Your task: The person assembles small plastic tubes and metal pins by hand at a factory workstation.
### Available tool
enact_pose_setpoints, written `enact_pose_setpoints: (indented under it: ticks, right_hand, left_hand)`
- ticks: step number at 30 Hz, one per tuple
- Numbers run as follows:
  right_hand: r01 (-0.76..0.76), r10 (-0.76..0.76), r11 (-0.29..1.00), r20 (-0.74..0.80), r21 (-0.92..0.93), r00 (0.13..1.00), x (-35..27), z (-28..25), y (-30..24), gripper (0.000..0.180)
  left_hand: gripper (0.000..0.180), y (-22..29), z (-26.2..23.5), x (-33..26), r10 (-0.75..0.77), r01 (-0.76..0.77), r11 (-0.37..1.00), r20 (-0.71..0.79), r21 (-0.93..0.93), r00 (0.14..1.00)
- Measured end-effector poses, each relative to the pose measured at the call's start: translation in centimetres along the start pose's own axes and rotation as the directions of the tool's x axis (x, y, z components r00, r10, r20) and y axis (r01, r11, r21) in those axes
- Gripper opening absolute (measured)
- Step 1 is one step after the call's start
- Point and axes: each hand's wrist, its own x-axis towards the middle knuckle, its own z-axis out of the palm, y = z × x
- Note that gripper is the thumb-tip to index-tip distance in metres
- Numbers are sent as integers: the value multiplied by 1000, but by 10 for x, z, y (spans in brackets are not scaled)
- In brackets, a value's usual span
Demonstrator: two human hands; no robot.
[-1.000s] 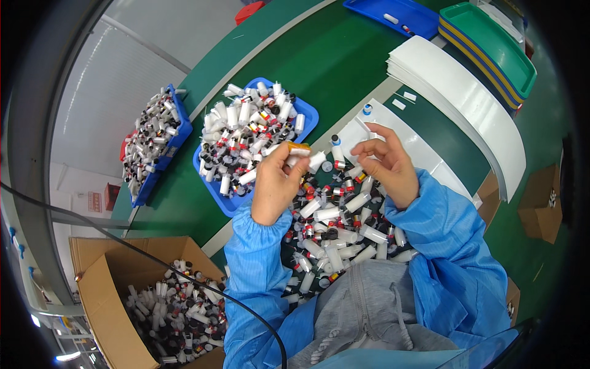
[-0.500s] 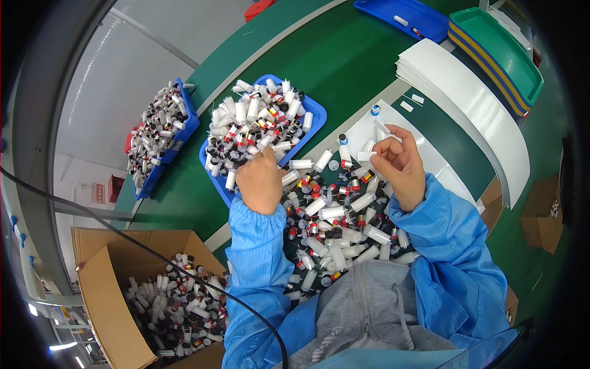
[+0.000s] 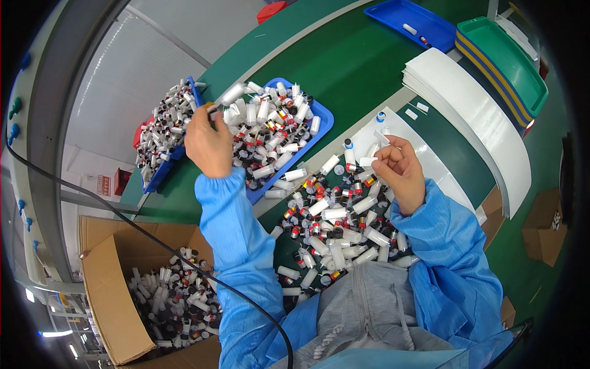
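My left hand [image 3: 209,142] is raised at the left edge of the blue tray [image 3: 327,118]. Its fingers close on the banded dark and yellow end of a small white plastic bottle [image 3: 232,93], which points up and to the right. The tray is heaped with similar bottles and caps. My right hand [image 3: 402,175] pinches a small white rectangular piece [image 3: 368,162] between thumb and finger. Another white strip [image 3: 381,138] sticks out by its index finger. Below it lies a loose pile of bottles [image 3: 335,213], and an upright blue-capped bottle [image 3: 349,150] stands nearby.
A second blue tray [image 3: 163,175] of bottles stands at far left. An open cardboard box [image 3: 117,301] of bottles is at lower left, with a black cable [image 3: 153,232] crossing before it. White sheets [image 3: 467,111] and stacked trays [image 3: 504,61] lie at right.
My left hand has moved up and left from the tray's near edge and now holds a bottle. My right hand keeps its pinch. The whole view has shifted slightly.
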Motion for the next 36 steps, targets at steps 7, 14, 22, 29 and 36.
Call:
enact_pose_setpoints:
  ticks: [7, 14, 22, 29, 36]
  right_hand:
    - [-10, 13, 998, -42, 57, 999, 9, 0, -4, 51]
    - [-6, 10, 998, -61, 62, 998, 7, -8, -3, 50]
    - [5, -3, 998, -20, 57, 1000, 5, -4, 2, 56]
    - [116, -162, 962, 175, 246, 971, 2, 5, -3, 83]
    - [37, -96, 963, 210, 268, 973, 2, -1, -15, 90]
  left_hand:
    - [36, -83, 74, -22, -15, -71, 932, 234, 355, 972]
    - [39, 46, -3, -36, 224, -15, 936, 562, -351, 797]
    - [42, 71, 45, -98, 405, -245, 914, 769, -324, 494]
    - [33, 93, 3, -94, 588, 808, 214, 733, -548, 341]
    - [32, 116, 17, -118, 517, 901, 29, 778, -432, 357]
